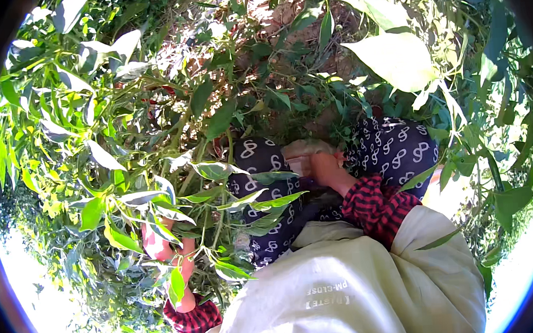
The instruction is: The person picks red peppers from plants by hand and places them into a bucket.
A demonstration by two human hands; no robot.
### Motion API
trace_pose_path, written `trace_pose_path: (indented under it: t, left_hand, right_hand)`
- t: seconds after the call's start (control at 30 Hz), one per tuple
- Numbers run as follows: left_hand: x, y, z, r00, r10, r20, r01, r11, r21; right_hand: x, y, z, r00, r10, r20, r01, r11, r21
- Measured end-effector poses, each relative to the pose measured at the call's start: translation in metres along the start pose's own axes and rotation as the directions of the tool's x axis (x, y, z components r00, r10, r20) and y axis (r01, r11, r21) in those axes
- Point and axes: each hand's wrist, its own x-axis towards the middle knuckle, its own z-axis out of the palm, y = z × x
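Note:
My left hand is at the left among the leaves of a tall green plant; leaves cover much of it, and whether it holds anything is hidden. Between my knees, my right hand is at the edge of a pale container or bag, whose kind I cannot tell. The fingers of that hand are partly hidden, so its grip is unclear. Dark trousers with a white pattern cover my bent legs on both sides of it. Red and black checked sleeves reach both wrists.
Dense leafy plants surround me, with large leaves close at the upper right. Small red things, possibly peppers, show among the stems. Sunlit soil with dry litter lies ahead. A pale printed garment covers my lap.

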Motion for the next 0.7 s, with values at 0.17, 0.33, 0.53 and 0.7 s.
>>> trace_pose_path:
  t: [0.17,0.33,0.53,0.7]
  left_hand:
    - [-0.037,0.003,-0.024,0.978,-0.132,0.163,0.12,0.989,0.083]
    - [-0.077,-0.019,-0.03,0.981,0.126,-0.147,-0.111,0.988,0.105]
    - [-0.098,-0.026,-0.035,0.98,0.154,-0.123,-0.149,0.988,0.049]
    - [-0.11,-0.04,-0.024,0.943,0.254,-0.214,-0.237,0.966,0.102]
  right_hand:
    - [-0.001,0.013,0.046,0.983,-0.175,0.053,0.159,0.96,0.23]
    - [-0.029,-0.003,0.058,0.923,-0.384,-0.02,0.345,0.802,0.488]
    - [-0.034,-0.024,0.025,0.981,0.002,-0.194,0.059,0.95,0.308]
    - [-0.099,-0.14,-0.161,0.537,0.123,-0.835,0.629,0.6,0.493]
